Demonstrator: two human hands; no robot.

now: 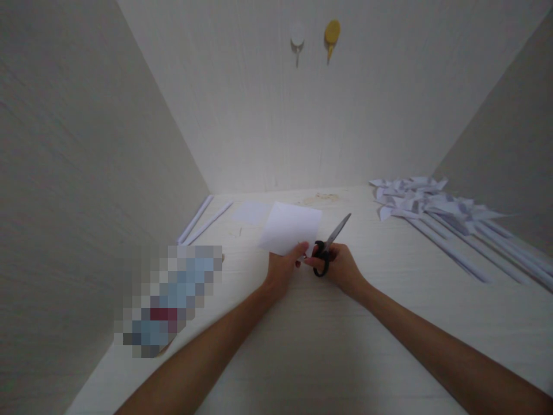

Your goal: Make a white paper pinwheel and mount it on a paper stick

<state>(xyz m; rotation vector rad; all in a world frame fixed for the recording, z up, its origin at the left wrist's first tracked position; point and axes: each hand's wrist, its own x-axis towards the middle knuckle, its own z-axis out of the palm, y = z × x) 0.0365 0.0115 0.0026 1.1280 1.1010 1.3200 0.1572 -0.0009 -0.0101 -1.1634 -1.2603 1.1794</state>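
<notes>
Two hooks [314, 37] above pale desk [328, 346]

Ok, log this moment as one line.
left hand: holds paper sheet | right hand: holds scissors | paper pinwheels: far right

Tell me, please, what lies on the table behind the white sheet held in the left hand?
Behind the white sheet a second flat paper lies on the table; the sheet covers its right edge.

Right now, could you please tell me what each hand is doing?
Left hand: closed on the white paper sheet.
Right hand: closed on the black-handled scissors.
</notes>
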